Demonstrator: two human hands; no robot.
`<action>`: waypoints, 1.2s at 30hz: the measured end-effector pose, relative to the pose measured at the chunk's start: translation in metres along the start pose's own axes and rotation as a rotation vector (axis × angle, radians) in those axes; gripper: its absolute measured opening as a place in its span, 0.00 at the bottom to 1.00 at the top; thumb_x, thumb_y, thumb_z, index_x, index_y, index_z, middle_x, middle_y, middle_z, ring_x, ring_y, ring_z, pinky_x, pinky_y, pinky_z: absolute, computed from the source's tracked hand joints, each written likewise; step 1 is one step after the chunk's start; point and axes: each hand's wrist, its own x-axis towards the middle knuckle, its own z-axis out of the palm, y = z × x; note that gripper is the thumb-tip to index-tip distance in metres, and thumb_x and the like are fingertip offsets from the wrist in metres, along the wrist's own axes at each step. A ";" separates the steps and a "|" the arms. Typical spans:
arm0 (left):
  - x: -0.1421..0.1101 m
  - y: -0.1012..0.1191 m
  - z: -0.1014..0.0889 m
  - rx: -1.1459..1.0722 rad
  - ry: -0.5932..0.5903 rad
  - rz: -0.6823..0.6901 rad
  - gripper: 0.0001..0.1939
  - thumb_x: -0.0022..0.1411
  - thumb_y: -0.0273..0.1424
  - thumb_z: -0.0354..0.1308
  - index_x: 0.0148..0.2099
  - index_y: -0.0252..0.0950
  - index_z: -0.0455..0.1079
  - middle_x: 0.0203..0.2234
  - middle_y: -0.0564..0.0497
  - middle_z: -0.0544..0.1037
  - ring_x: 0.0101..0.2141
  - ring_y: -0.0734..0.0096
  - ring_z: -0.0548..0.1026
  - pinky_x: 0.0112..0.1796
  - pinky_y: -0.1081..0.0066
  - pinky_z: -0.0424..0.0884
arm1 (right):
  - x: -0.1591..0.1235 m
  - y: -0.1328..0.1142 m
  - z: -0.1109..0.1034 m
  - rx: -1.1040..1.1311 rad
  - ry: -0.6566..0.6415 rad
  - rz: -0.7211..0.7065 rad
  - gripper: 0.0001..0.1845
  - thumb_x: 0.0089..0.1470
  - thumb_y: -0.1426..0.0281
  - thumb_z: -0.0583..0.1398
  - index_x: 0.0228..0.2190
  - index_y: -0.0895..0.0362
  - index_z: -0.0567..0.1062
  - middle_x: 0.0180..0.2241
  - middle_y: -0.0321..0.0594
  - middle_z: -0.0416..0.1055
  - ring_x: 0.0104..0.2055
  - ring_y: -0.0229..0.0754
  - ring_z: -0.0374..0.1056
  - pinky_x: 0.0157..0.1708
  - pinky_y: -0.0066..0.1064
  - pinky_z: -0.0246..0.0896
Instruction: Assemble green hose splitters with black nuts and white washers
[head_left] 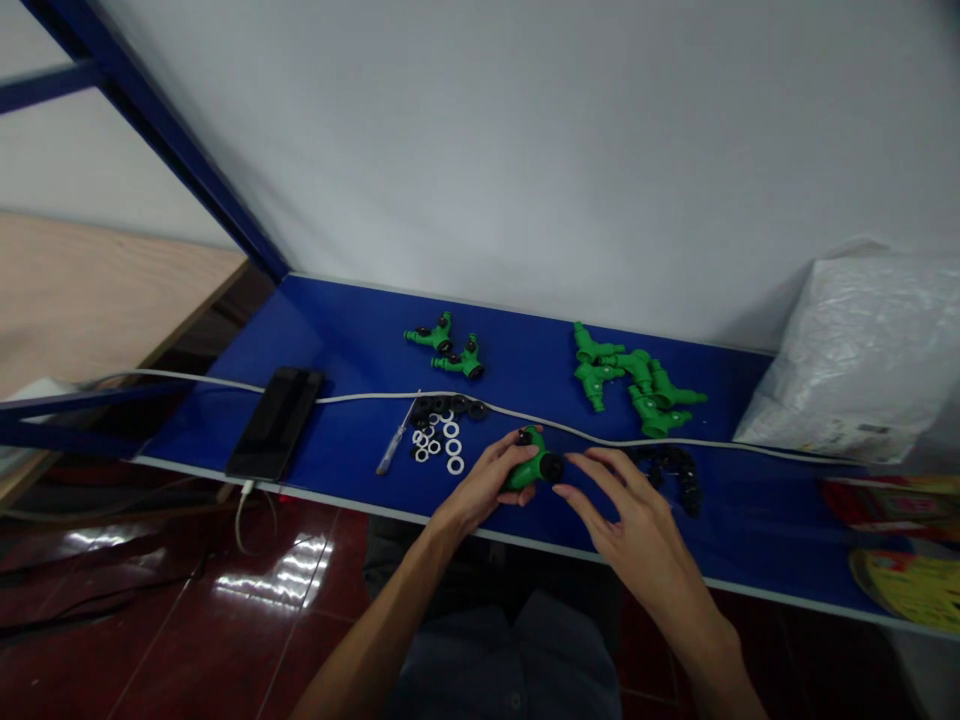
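Observation:
My left hand (504,472) is closed around a green plastic Y-shaped hose connector (529,468) with black parts. A round black collar (552,467) on the connector faces my right hand (626,500). The thumb and forefinger of that hand are spread, their tips right at the collar's edge; whether they press on it is hard to see. Left of my hands lie several white ring washers (452,447), a row of small black fittings (450,405) and a screwdriver (391,448) with a clear handle.
Two green connectors with black parts (459,358) lie at the back; a pile of plain green connectors (637,380) is right of them. More black parts (679,475) sit beside my right hand. A white cable (555,425) crosses the blue table (345,330), near a phone (276,424) and a wrapped package (862,350).

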 end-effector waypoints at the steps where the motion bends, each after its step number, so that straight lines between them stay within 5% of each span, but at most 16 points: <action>1: 0.000 0.000 0.000 -0.002 0.000 0.000 0.27 0.59 0.44 0.65 0.55 0.34 0.67 0.25 0.58 0.70 0.17 0.82 0.67 0.16 0.80 0.46 | 0.000 -0.002 0.000 0.023 -0.003 -0.010 0.22 0.67 0.57 0.58 0.56 0.54 0.74 0.51 0.50 0.72 0.51 0.53 0.75 0.48 0.44 0.74; 5: 0.000 0.001 0.000 -0.007 0.004 -0.005 0.26 0.58 0.43 0.66 0.53 0.34 0.68 0.25 0.58 0.69 0.18 0.82 0.67 0.17 0.80 0.47 | 0.001 -0.009 0.000 0.063 -0.068 -0.063 0.23 0.67 0.59 0.58 0.61 0.50 0.70 0.55 0.49 0.70 0.55 0.51 0.73 0.52 0.42 0.73; 10: 0.001 0.001 -0.001 -0.028 -0.011 -0.002 0.26 0.60 0.42 0.65 0.55 0.33 0.67 0.25 0.58 0.68 0.17 0.83 0.64 0.16 0.80 0.45 | -0.005 -0.001 0.000 0.017 0.042 0.013 0.20 0.67 0.57 0.59 0.54 0.54 0.74 0.51 0.50 0.72 0.51 0.53 0.74 0.50 0.46 0.73; 15: 0.002 -0.002 -0.002 -0.038 -0.015 -0.001 0.26 0.60 0.42 0.66 0.55 0.33 0.67 0.25 0.58 0.67 0.16 0.84 0.63 0.16 0.80 0.43 | 0.001 -0.007 0.000 0.027 -0.099 -0.057 0.20 0.71 0.63 0.53 0.61 0.49 0.67 0.54 0.47 0.70 0.54 0.49 0.73 0.52 0.41 0.72; 22: 0.003 -0.004 -0.003 -0.052 -0.019 0.001 0.29 0.58 0.40 0.67 0.58 0.33 0.66 0.23 0.60 0.65 0.16 0.84 0.60 0.17 0.79 0.43 | 0.008 -0.017 0.007 -0.023 -0.057 0.020 0.17 0.69 0.55 0.54 0.44 0.55 0.72 0.38 0.45 0.74 0.39 0.51 0.75 0.42 0.46 0.72; 27: 0.002 -0.001 -0.002 -0.052 -0.001 0.000 0.31 0.58 0.42 0.67 0.58 0.32 0.67 0.24 0.59 0.66 0.16 0.84 0.59 0.17 0.79 0.44 | 0.006 -0.016 0.002 0.023 -0.091 -0.051 0.22 0.71 0.59 0.52 0.61 0.50 0.66 0.47 0.46 0.74 0.47 0.50 0.76 0.46 0.43 0.74; 34: 0.001 0.001 0.000 -0.065 0.025 0.001 0.31 0.56 0.42 0.69 0.57 0.31 0.69 0.25 0.59 0.64 0.17 0.86 0.56 0.17 0.79 0.42 | 0.009 -0.022 0.016 0.006 0.032 0.061 0.17 0.70 0.55 0.53 0.45 0.54 0.73 0.34 0.42 0.77 0.34 0.50 0.76 0.36 0.44 0.75; 36: 0.001 0.000 0.000 -0.086 0.032 0.004 0.31 0.56 0.43 0.69 0.56 0.31 0.70 0.25 0.59 0.64 0.17 0.86 0.55 0.17 0.79 0.42 | 0.009 -0.022 0.016 0.020 0.025 0.058 0.18 0.69 0.55 0.53 0.48 0.54 0.73 0.36 0.43 0.77 0.36 0.50 0.77 0.36 0.43 0.75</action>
